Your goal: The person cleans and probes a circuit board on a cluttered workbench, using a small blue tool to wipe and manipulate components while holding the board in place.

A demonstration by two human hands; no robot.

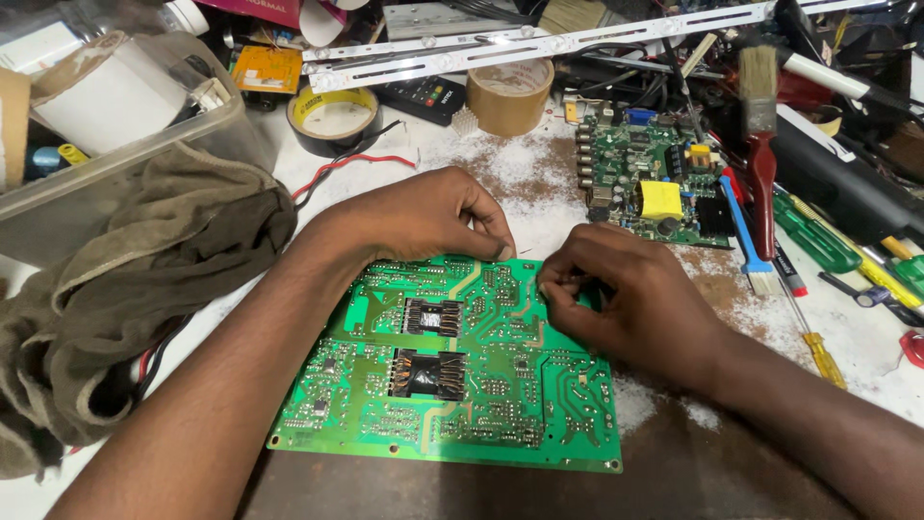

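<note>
The green board (452, 371) lies solder side up on the bench in front of me, flat, its near edge towards me and two dark cut-outs with windings showing through its middle. My left hand (423, 217) rests on the far edge, fingers curled and the tips pressed together at the board's rim; whether they pinch something small there I cannot tell. My right hand (630, 303) sits on the right part of the far edge, thumb and fingers closed together over a point on the board, and what lies under them is hidden.

To do this well, I judge the board must stay flat and not slide: the left hand should bear down on the rim only, clear of the solder joints, while the right works with small fingertip motions. White dust (525, 183) is scattered just beyond the board, so I would keep it off the traces.

Further out, a smaller board (650, 183) with a yellow part lies well beyond the right hand, with a red-handled brush (760, 144) and screwdrivers (818, 241) beside it. A tape roll (508, 96) stands beyond the dust, and a rag (125, 289) is heaped at my left, just beside the forearm.
</note>
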